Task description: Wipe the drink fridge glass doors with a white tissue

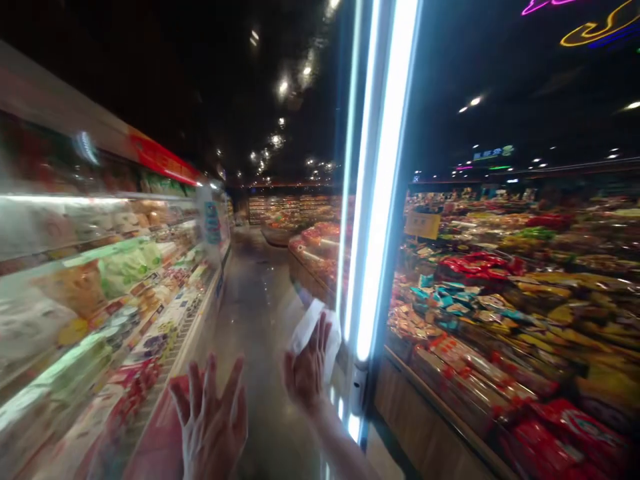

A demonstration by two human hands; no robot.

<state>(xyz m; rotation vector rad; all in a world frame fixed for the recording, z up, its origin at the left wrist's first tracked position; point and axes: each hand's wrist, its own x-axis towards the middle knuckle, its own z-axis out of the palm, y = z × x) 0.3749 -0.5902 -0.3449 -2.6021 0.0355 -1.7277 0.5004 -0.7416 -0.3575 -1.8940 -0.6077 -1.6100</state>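
Observation:
My left hand [213, 420] is raised at the lower middle with its fingers spread, and it holds nothing. Beyond its fingertips is the aisle floor, with the refrigerated shelf on its left. My right hand [307, 367] is lifted higher, with a white cloth [330, 343] against its fingers; whether it is fabric or paper is hard to tell through the blur. Just to the right of that hand stands a pillar [383, 267] with bright vertical light tubes. Whether the cloth touches the pillar I cannot tell.
An open refrigerated shelf [165, 293] with packaged food runs along the left. On the right, a wood-sided display bin [425, 413] is heaped with bagged goods, and a yellow sign [423, 225] stands above it. The aisle floor [255, 300] leads ahead toward further display stands [300, 210].

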